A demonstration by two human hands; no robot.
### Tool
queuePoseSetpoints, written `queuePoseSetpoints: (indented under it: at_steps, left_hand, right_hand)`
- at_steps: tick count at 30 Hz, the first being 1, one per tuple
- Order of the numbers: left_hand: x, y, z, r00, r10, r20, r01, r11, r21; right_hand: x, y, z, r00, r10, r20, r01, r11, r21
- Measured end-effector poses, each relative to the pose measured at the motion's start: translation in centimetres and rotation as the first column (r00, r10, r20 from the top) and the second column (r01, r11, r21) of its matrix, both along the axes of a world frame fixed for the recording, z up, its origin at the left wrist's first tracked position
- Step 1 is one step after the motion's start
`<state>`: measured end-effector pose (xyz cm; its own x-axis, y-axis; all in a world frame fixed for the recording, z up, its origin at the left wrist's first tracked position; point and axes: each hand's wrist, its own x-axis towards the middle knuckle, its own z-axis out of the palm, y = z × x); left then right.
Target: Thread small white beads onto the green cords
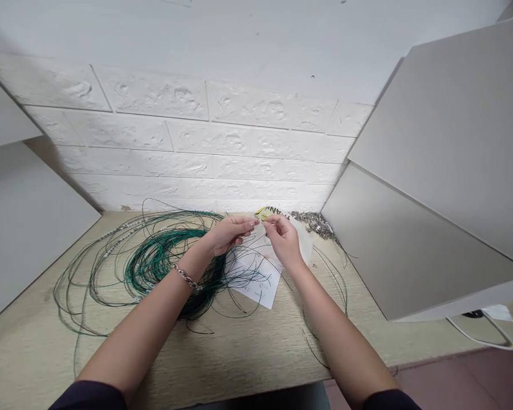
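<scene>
Over the far middle of the table, both hands come close together with fingertips almost meeting. My left hand is closed in a pinch, a chain bracelet round its wrist. My right hand pinches too, just to the right. Something small and whitish shows between the fingertips, too small to name. Below and left of the hands lies a large coil of green and black wires, with small white pieces along some of them. Loose wire ends fan out under my hands, over a sheet of paper with handwriting.
A pile of small metallic pieces lies against the back wall, beside a clear plastic bag with printed letters. Light panels stand at right and left. White cables hang near the right edge. Stray wires lie near my right forearm.
</scene>
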<state>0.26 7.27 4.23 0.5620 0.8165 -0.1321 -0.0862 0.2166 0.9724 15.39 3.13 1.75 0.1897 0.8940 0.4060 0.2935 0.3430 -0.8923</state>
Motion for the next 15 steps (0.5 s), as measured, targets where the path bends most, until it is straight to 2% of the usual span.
queuePoseSetpoints:
  at_steps: [4,9,15]
  left_hand:
    - [-0.04,-0.19,0.24,0.994,-0.05,0.093,0.059,0.993,-0.102]
    - [-0.13,-0.34,0.52,0.99,-0.035,0.134,0.053,0.99,-0.134]
    - [-0.15,-0.19,0.31,0.99,-0.066,0.127,0.084,0.987,-0.138]
  right_hand:
    - [-0.38,-0.38,0.42,0.992,0.119,-0.041,-0.119,0.993,0.003]
    - [-0.68,-0.6,0.46,0.99,0.128,-0.061,-0.124,0.991,0.059]
    - [-0.8,-0.59,0.26,0.987,0.128,-0.101,-0.125,0.991,0.04]
